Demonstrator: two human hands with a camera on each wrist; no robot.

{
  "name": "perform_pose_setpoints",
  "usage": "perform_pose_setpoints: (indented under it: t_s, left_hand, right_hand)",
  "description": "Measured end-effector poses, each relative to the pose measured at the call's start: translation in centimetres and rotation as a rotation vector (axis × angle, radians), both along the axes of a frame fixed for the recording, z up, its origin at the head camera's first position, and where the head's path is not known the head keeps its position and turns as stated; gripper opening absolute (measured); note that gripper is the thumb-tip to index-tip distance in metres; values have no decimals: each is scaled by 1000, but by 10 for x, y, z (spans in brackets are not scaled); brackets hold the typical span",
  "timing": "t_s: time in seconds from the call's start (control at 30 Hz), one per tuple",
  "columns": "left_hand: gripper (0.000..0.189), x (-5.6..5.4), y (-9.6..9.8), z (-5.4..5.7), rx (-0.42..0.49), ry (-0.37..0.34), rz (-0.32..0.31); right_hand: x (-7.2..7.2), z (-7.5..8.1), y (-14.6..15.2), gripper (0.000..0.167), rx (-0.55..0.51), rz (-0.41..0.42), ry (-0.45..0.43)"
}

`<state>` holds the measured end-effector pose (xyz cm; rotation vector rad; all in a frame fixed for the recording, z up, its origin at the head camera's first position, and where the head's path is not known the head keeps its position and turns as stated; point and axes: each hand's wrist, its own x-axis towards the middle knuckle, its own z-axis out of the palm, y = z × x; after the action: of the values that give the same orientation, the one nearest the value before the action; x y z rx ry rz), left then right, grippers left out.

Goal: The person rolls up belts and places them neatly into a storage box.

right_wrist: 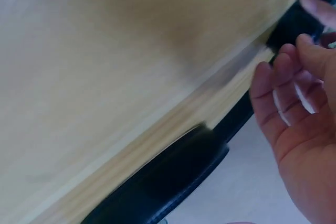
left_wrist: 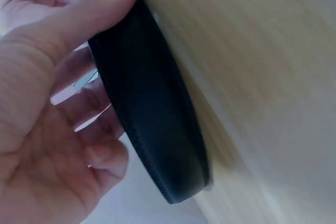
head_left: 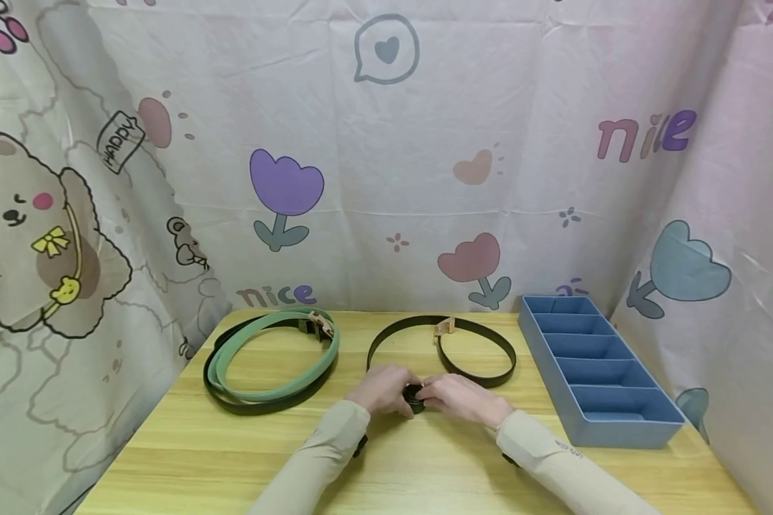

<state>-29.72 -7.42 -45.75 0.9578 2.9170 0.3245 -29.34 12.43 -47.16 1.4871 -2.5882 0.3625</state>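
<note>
A black belt [head_left: 489,381] stands on edge in a wide loop, its gold-toned buckle [head_left: 446,326] at the back. In front of the loop, a small tight black coil [head_left: 414,398] sits between both hands. My left hand [head_left: 384,390] grips the coil from the left; in the left wrist view its thumb lies along the edge of the stitched black strap [left_wrist: 147,93], fingers behind. From the other side my right hand [head_left: 464,398] pinches the coil with its fingertips. The right wrist view shows the coil [right_wrist: 294,27] at the fingers and the belt's loop [right_wrist: 163,177] nearer the camera.
On the left of the wooden table [head_left: 187,443] lies a looped green belt [head_left: 264,395] over another black belt [head_left: 248,409], buckles at the back right. A blue-grey compartment box [head_left: 625,433] stands on the right. A printed cloth [head_left: 386,179] hangs behind the table.
</note>
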Motion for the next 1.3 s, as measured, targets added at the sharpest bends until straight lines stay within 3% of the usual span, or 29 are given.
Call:
perform_pose_setpoints:
  t_s: [0.1, 0.23, 0.43, 0.57, 0.67, 0.8, 0.93, 1.17, 1.3]
  left_hand:
    - [29, 0, 0, -2, -12, 68, 31]
    - [36, 1, -1, -4, 6, 112, 46]
    - [33, 0, -5, -4, 63, 9, -21]
    - [43, -2, -4, -2, 97, -89, -90]
    - [41, -3, -2, -1, 105, -108, -106]
    - [28, -4, 1, -2, 70, -2, -81]
    - [34, -2, 4, -2, 13, 116, -37]
    - [43, -2, 6, -2, -31, 155, -11]
    - [37, 0, 6, 0, -42, 122, -23]
  right_hand:
    - [3, 2, -6, 7, -8, -8, -25]
    - [7, 5, -13, 8, -21, -42, -74]
    - [6, 7, -9, 8, -1, -99, -70]
    - [2, 6, -4, 8, 10, -86, -72]
    - [1, 6, -1, 8, 10, -61, -60]
    - [3, 4, -2, 7, 22, -66, -29]
    - [7, 2, -6, 6, 31, -83, -31]
    - [12, 4, -10, 8, 29, -110, -39]
    - [12, 5, -9, 9, 9, -95, -42]
